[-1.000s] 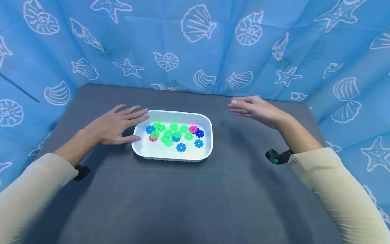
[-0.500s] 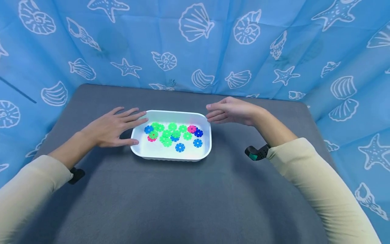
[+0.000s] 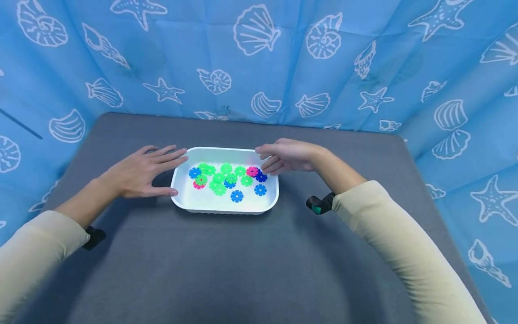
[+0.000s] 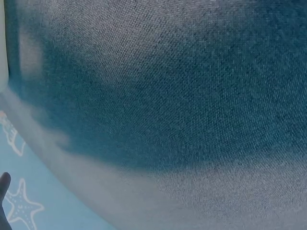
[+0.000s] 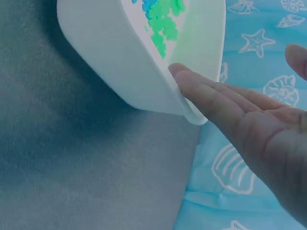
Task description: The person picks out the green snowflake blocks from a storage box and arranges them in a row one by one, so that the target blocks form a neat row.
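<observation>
A white plastic tub [image 3: 218, 208] stands on the grey table, holding several flat notched discs in green [image 3: 220, 189], blue [image 3: 237, 196] and pink [image 3: 252, 171]. My left hand [image 3: 141, 173] is at the tub's left end, fingers spread and straight, with fingertips right at the rim. Over the tub's right end is my right hand [image 3: 287, 156], palm turned inward and fingers extended, holding nothing. In the right wrist view the right fingers [image 5: 211, 96] overlap the tub's rim [image 5: 192, 115], with the thumb held apart. The left wrist view shows mostly shadowed cloth and one dark fingertip.
The grey cloth-covered table [image 3: 243, 270] extends around the tub. Behind it hangs a blue curtain [image 3: 275, 58] printed with white shells and starfish. Black bands with small devices [image 3: 319, 204] sit on both wrists.
My right hand has moved left and slightly nearer, from beside the tub to over its right end. The left hand stays by the left rim. The discs lie as before.
</observation>
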The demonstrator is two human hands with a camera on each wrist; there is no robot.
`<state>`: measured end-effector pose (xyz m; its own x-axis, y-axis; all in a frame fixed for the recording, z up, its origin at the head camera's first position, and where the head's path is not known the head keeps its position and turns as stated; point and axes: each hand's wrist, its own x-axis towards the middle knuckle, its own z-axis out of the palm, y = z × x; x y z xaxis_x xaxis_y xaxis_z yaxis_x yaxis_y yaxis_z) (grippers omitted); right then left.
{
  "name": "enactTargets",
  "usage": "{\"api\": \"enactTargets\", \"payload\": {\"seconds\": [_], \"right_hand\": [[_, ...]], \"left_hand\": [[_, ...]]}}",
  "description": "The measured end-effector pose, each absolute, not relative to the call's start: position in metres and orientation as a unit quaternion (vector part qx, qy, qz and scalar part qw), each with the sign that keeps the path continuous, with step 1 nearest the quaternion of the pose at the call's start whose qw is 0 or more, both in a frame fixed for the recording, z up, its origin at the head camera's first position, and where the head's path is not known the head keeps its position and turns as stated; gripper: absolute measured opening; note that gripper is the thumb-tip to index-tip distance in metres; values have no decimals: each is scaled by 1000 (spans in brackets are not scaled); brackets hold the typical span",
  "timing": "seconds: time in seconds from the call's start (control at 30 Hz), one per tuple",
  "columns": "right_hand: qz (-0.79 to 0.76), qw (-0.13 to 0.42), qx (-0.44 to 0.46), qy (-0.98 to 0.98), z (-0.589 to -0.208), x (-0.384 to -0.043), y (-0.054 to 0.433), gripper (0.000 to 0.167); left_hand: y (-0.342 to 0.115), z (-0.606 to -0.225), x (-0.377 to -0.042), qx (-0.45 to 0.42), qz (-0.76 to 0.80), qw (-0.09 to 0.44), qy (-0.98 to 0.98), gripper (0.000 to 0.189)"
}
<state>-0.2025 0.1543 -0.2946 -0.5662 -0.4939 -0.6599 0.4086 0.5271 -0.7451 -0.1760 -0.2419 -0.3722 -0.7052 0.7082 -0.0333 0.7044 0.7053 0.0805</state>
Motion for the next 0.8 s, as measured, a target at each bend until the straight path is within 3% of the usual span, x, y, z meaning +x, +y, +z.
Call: {"api": "enactTargets", "payload": {"seconds": [0.37,0.8], "right_hand": [[-460,487,25,742,-307,-204,137,71],[-461,501,24,731,-313,-213,128,70]], "left_hand": [[-237,-375,-178,391,21,33,920,91],[-223,-374,-179,397,29,40,917,90]]}}
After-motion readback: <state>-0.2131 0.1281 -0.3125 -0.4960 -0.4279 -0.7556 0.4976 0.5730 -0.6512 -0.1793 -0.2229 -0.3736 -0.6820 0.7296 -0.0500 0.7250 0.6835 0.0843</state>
